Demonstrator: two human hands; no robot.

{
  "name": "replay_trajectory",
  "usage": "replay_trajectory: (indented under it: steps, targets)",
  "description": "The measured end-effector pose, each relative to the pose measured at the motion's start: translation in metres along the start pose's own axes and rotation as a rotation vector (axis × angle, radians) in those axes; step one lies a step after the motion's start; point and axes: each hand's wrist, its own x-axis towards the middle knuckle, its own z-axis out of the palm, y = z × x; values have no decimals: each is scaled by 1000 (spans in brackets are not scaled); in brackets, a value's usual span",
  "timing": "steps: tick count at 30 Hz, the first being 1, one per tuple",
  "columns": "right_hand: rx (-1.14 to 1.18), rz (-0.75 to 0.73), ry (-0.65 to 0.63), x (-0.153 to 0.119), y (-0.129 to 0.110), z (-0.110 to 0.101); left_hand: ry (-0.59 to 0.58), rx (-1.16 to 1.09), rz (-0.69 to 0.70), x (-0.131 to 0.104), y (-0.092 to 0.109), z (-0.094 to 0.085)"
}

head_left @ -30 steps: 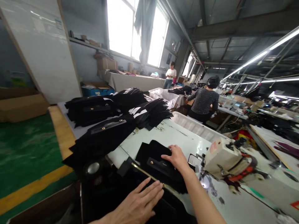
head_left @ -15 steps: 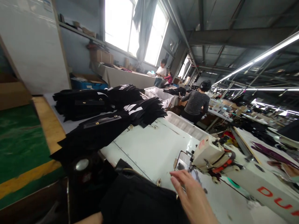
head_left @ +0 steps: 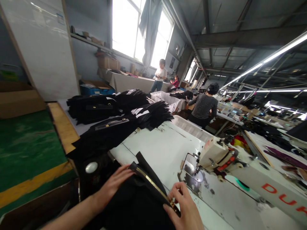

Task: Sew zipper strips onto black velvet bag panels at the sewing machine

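Note:
A black fabric piece point(head_left: 134, 201) lies at the front edge of the sewing table, with a gold-toothed zipper point(head_left: 151, 182) running along its upper side. My left hand point(head_left: 114, 183) grips the zipper's far left end, fingers over the black edge and thumb hidden. At the zipper's other end, my right hand point(head_left: 185, 204) pinches the fabric near the gold zipper pull, its fingers curled. Just beyond the right hand is the sewing machine head point(head_left: 213, 153), its needle area over a metal plate point(head_left: 190, 169). Neither hand touches the machine.
Stacks of black fabric pieces point(head_left: 153, 113) lie on the table's far left. A white plastic bin point(head_left: 192, 127) stands behind the table. A cardboard box point(head_left: 21, 99) sits at left by the green floor. One person point(head_left: 205, 105) works ahead, with others farther back.
My left hand has come up from the lower edge onto the zipper's left end. My right hand has moved down and closed at the zipper's right end. The zipper now shows along its length.

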Motion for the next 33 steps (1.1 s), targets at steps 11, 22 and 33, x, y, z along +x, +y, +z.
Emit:
replay_trajectory:
  steps: [11, 22, 33]
  targets:
    - [-218, -69, -86, -22, -43, -20, -479, -7, 683, 32, 105, -16]
    - [26, -117, -135, -38, -54, -66, -862, -318, 518, 46, 102, -24]
    - [-12, -71, 282, -92, -2, -68, -767, -331, 407, 47, 83, -38]
